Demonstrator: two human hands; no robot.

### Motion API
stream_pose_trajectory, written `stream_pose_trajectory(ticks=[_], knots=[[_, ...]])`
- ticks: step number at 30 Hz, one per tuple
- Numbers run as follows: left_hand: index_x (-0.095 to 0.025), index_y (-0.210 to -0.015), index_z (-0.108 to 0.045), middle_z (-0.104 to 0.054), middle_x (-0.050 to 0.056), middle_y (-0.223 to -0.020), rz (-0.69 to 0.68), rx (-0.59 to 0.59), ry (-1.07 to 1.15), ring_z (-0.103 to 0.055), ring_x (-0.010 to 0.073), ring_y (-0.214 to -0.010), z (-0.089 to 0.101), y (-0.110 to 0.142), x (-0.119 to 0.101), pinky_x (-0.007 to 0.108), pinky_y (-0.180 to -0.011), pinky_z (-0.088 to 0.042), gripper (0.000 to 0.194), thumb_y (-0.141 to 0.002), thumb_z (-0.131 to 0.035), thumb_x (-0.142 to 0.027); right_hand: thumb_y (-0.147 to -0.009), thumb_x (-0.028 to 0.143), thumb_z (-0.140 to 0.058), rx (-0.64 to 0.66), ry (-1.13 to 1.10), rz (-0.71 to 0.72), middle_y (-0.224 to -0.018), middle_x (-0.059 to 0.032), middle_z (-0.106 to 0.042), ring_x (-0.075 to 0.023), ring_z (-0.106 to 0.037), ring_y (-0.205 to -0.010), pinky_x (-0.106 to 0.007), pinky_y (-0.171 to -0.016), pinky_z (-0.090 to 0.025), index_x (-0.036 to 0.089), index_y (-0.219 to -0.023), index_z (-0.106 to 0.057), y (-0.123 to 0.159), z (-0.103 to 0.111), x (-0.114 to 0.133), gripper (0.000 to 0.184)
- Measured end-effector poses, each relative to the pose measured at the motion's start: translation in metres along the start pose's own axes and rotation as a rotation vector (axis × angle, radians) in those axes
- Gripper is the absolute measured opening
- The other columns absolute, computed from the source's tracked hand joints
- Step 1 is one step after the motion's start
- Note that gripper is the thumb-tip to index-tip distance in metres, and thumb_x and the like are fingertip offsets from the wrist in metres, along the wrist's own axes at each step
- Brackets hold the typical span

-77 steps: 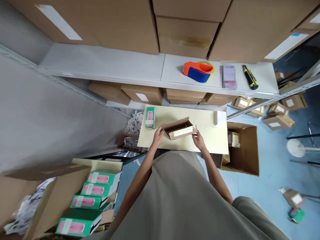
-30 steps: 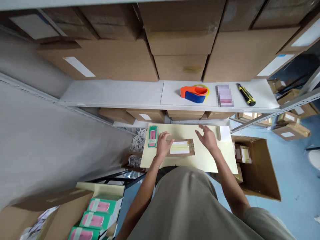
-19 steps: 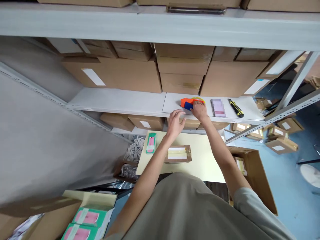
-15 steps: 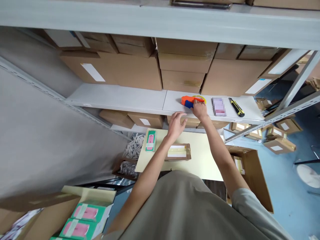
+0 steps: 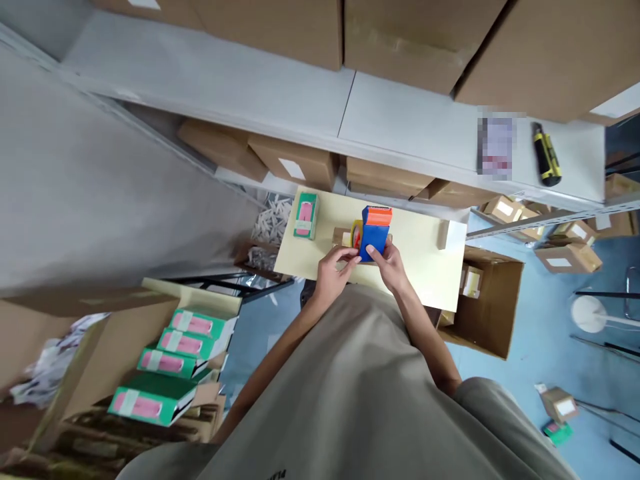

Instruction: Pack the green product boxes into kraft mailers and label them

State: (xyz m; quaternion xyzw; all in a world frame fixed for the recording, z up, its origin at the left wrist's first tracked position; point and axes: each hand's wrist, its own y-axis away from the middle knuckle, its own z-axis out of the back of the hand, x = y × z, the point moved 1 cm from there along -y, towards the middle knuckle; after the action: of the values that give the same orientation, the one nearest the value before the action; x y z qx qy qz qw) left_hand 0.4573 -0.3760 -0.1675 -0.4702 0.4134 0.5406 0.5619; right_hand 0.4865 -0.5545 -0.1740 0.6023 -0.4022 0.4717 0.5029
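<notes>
My right hand grips a blue and orange tape dispenser and holds it over a small brown cardboard box on a pale yellow tabletop. My left hand is closed at the box's near left end, fingertips pinched by the dispenser's yellow tape roll. The box is mostly hidden by hands and dispenser. A green and pink carton lies on the tabletop to the left.
A grey shelf above holds big cardboard boxes, a blurred card and a yellow-black utility knife. An open carton stands right of the table. Several green and pink cartons are stacked lower left.
My right hand took the tape dispenser off the shelf and brought it down onto the small box. My left hand came back from the shelf edge to the box. The camera tilted down.
</notes>
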Motion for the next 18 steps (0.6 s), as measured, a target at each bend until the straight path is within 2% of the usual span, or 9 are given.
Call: stream_pose_trajectory(ticks=[3, 8, 11, 14, 18], knots=[[-0.024, -0.111, -0.079, -0.081, 0.006, -0.108, 0.013, 0.003, -0.057, -0.076, 0.0196, -0.096, 0.007, 0.015, 0.003, 0.032, -0.089, -0.063, 0.022, -0.108, -0.071, -0.044, -0.093, 0.082, -0.074, -0.008, -0.052, -0.035, -0.128, -0.0106, -0.081, -0.0326, -0.076, -0.122, -0.051, -0.112, -0.063, 0.026, -0.134, -0.068, 0.006, -0.012, -0.011, 0.069], [-0.024, -0.111, -0.080, -0.080, 0.007, -0.108, 0.049, 0.053, -0.135, -0.074, 0.0209, -0.096, 0.024, 0.022, 0.006, 0.031, -0.083, -0.060, 0.022, -0.107, -0.069, -0.043, -0.091, 0.086, -0.074, 0.095, 0.019, -0.060, -0.122, -0.0100, -0.081, -0.0313, -0.077, -0.115, -0.050, -0.106, -0.065, 0.025, -0.137, -0.065, 0.003, -0.019, -0.020, 0.077], [-0.024, -0.119, -0.080, -0.080, 0.008, -0.113, 0.083, -0.001, -0.117, -0.074, 0.0211, -0.101, 0.042, 0.015, 0.009, 0.030, -0.083, -0.059, 0.028, -0.103, -0.075, -0.046, -0.090, 0.085, -0.076, 0.200, 0.014, -0.095, -0.118, -0.0096, -0.081, -0.0302, -0.078, -0.108, -0.048, -0.097, -0.067, 0.026, -0.134, -0.061, 0.007, -0.017, -0.022, 0.075], [-0.022, -0.130, -0.078, -0.079, 0.008, -0.124, 0.155, -0.070, -0.016, -0.075, 0.0212, -0.106, 0.063, 0.000, 0.013, 0.029, -0.084, -0.059, 0.045, -0.098, -0.080, -0.054, -0.094, 0.077, -0.077, 0.348, -0.001, -0.168, -0.109, -0.0075, -0.080, -0.0282, -0.079, -0.097, -0.045, -0.089, -0.066, 0.027, -0.127, -0.057, 0.015, -0.012, -0.020, 0.064], [-0.018, -0.127, -0.082, -0.081, 0.011, -0.126, 0.323, 0.068, 0.119, -0.076, 0.0269, -0.115, 0.078, -0.017, 0.009, 0.034, -0.095, -0.060, 0.060, -0.091, -0.083, -0.067, -0.094, 0.072, -0.077, 0.441, 0.201, -0.135, -0.104, -0.0065, -0.075, -0.0261, -0.073, -0.092, -0.041, -0.083, -0.061, 0.024, -0.117, -0.058, 0.022, -0.001, -0.015, 0.056]])
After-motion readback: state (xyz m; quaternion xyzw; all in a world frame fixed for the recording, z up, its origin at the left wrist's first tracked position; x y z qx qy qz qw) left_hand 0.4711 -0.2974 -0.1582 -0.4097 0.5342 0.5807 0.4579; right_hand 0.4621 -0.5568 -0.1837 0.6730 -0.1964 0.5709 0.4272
